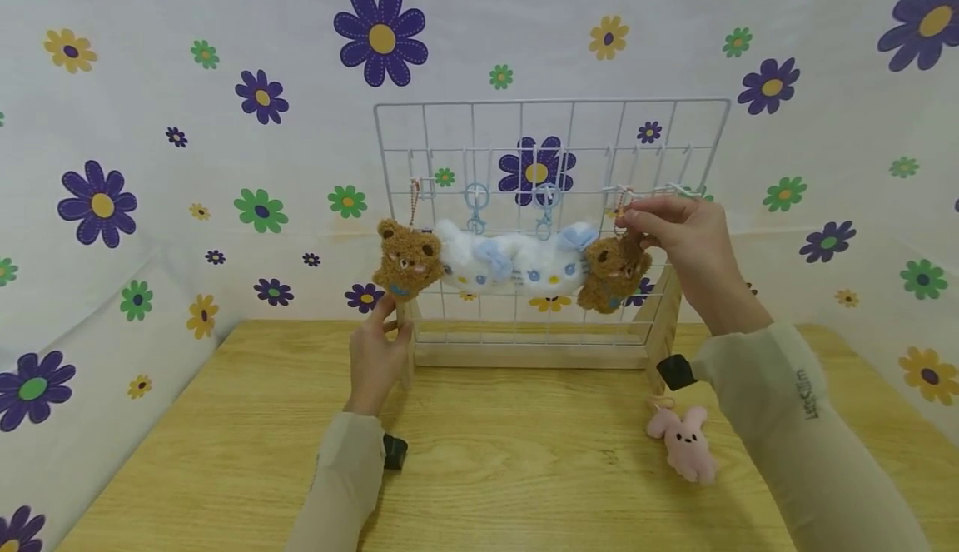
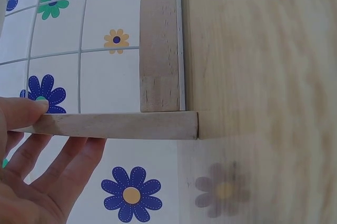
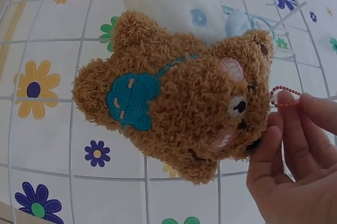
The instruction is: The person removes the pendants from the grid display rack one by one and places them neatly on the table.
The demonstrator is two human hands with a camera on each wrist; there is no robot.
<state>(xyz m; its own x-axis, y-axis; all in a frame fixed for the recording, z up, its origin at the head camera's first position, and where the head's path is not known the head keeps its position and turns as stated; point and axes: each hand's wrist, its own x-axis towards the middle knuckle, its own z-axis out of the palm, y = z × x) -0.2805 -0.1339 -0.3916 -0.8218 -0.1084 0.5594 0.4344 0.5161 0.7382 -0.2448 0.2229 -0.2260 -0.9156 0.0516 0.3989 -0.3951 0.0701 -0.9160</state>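
Note:
My right hand (image 1: 693, 244) pinches the red ball chain (image 3: 286, 88) of a curly brown bear plush keychain (image 1: 614, 276) between thumb and fingers. In the right wrist view the bear shows a blue knitted patch and pink cheeks, and it hangs in front of a white wire grid rack. My left hand (image 1: 378, 360) grips the wooden side post (image 2: 116, 126) of the rack's stand, thumb on one face and fingers on the other. Just above that hand, a second brown bear keychain (image 1: 408, 261) hangs by its chain at the rack's left side.
Two white cat plush keychains (image 1: 472, 259) with blue bows hang side by side between the bears, on blue rings (image 1: 477, 196). A pink bunny plush keychain (image 1: 688, 445) lies on the wooden table (image 1: 509, 469), near the right forearm. Flower-patterned cloth (image 1: 300, 152) stands behind the rack.

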